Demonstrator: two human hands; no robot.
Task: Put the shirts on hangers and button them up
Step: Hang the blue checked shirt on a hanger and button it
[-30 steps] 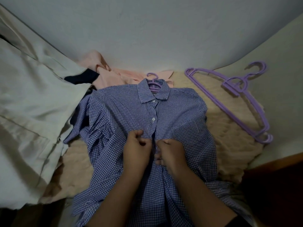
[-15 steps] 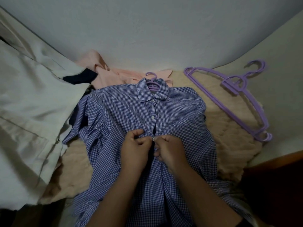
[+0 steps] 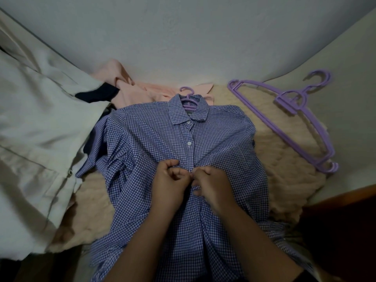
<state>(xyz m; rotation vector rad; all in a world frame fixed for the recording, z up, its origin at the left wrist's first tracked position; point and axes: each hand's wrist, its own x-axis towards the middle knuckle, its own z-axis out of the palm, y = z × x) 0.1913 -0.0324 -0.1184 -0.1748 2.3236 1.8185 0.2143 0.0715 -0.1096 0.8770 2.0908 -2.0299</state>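
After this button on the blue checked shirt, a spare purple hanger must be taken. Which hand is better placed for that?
Probably the right hand. The spare purple plastic hangers lie on its side, on the beige fuzzy blanket. The left hand would have to cross over. Both now pinch the blue checked shirt.

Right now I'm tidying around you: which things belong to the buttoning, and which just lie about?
In use: checked shirt; its hanger; left hand; right hand.
Lying about: spare hangers; pink garment; beige garment; fleecy blanket.
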